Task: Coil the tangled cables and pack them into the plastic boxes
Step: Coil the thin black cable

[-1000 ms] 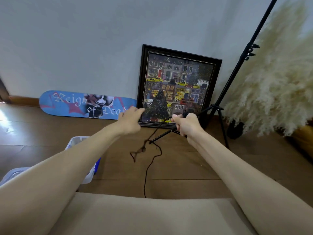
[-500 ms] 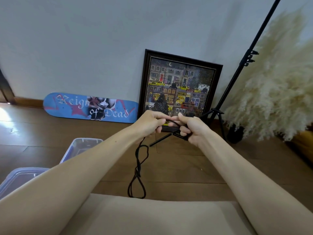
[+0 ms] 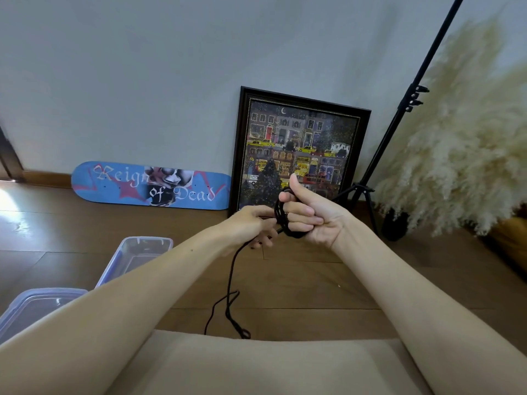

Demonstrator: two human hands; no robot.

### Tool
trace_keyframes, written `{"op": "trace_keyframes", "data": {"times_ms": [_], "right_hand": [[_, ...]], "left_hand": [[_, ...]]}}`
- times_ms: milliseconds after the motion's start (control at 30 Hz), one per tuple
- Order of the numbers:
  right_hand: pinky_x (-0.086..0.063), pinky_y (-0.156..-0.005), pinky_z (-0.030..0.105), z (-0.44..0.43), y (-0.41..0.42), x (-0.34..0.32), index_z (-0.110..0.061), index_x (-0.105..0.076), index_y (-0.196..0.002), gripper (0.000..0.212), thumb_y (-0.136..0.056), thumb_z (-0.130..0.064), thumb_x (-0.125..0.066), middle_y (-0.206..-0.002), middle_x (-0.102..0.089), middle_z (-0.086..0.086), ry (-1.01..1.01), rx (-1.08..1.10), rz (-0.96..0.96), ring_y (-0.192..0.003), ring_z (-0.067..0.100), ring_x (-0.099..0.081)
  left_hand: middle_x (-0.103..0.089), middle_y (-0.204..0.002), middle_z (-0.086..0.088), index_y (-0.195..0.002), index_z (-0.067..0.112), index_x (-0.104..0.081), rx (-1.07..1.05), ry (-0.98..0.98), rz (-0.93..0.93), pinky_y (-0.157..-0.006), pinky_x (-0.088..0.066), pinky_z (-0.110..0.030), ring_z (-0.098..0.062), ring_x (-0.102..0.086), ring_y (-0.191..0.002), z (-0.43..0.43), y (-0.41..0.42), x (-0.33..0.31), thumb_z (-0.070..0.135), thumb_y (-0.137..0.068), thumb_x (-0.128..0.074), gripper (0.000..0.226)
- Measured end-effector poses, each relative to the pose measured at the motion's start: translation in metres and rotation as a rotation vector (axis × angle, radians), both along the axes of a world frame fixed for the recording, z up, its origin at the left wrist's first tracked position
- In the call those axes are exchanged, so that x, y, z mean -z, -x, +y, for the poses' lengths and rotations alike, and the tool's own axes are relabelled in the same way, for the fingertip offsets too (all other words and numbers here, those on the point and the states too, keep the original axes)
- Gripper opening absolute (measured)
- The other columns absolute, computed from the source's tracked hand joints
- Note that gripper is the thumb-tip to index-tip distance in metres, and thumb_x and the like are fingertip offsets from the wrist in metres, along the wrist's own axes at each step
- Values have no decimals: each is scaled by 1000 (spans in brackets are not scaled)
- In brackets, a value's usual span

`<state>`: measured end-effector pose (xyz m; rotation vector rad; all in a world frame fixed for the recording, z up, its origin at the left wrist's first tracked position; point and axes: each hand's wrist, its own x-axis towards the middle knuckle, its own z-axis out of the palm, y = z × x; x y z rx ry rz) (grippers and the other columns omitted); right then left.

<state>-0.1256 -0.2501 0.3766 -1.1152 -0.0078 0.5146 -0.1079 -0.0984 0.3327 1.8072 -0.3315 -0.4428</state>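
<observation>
Our right hand [image 3: 313,216] curls its fingers [image 3: 299,208] through a coil of black cable [image 3: 279,215]; our left hand [image 3: 248,225] pinches the loose strand, which trails down to the wooden floor [image 3: 299,280].

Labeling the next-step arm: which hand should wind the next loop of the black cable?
Left. The left hand pinches the black cable where its free run leaves the coil. The right hand has the coil wrapped round its fingers, so its grip is occupied.
</observation>
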Motion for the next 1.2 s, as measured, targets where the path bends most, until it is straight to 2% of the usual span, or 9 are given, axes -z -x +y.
{"op": "trace_keyframes", "data": {"times_ms": [200, 333, 467, 567, 667, 767, 867, 1000, 1200], "right_hand": [[-15, -29, 13, -10, -2, -5, -8, -57, -70, 59, -93, -58, -35, -34, -29, -8, -193, 53, 39, -22, 5, -24], [-13, -31, 15, -19, -2, -7, -6, -60, -70, 68, -95, -61, -30, -37, -29, -6, -279, 106, 92, -23, 6, -23], [-15, -31, 16, -14, -6, -6, -9, -52, -75, 58, -97, -57, -29, -37, -27, -7, -294, 215, 85, -25, 6, -22], [-17, -30, 16, -15, -6, -6, -9, -52, -77, 55, -97, -56, -31, -38, -28, -7, -227, 165, 74, -25, 5, -23], [-15, -30, 15, -20, -2, -9, -9, -51, -73, 59, -96, -58, -27, -37, -28, -8, 12, -7, 88, -25, 2, -24], [-15, -29, 16, -21, -1, -10, -9, -48, -69, 64, -95, -61, -24, -37, -28, -9, 123, -38, 152, -24, 2, -23], [-14, -31, 17, -22, -3, -11, -10, -46, -70, 60, -96, -60, -26, -36, -27, -8, 113, 12, 155, -24, 3, -22], [-16, -29, 15, -22, 1, -15, -10, -51, -66, 59, -94, -59, -33, -36, -27, -9, 156, -104, 134, -24, 1, -23], [-20, -28, 13, -14, 7, -14, -9, -58, -61, 55, -83, -57, -41, -35, -30, -10, 227, -359, 117, -24, 0, -26]], "left_hand": [[-53, -65, -3, -127, 9, -56, -77, -66, -169, -39, -32, -13, -7, -39, -42, -5, -3, 1, 3, -99, -41, 32], [-51, -64, -3, -119, 12, -61, -89, -111, -206, -36, -31, -13, -7, -37, -39, -7, -5, -3, 3, -99, -40, 30], [-51, -65, -4, -127, 10, -55, -81, -127, -186, -35, -31, -13, -9, -38, -42, -16, 2, -2, 3, -100, -38, 33], [-54, -68, -3, -128, 11, -55, -132, -170, -223, -39, -35, -13, -10, -43, -48, -17, 4, -3, 3, -100, -37, 35], [-61, -88, -12, -117, 9, -62, -301, -183, -335, -53, -45, -27, -17, -55, -62, -4, -2, -9, 2, -99, -34, 34], [-56, -85, -9, -105, 11, -64, -444, -123, -443, -56, -37, -26, -16, -48, -61, 9, -11, -16, 2, -99, -32, 33], [-54, -78, -7, -103, 11, -63, -500, -102, -473, -51, -37, -24, -22, -48, -61, 13, -14, -16, 3, -99, -33, 32], [-52, -70, -4, -105, 9, -63, -442, -98, -450, -38, -35, -8, -14, -48, -54, 10, -11, -12, 3, -100, -33, 31], [-52, -67, -1, -97, 12, -65, -500, -42, -473, -39, -33, -12, -13, -47, -50, 11, -19, -19, 4, -98, -36, 30]]}}
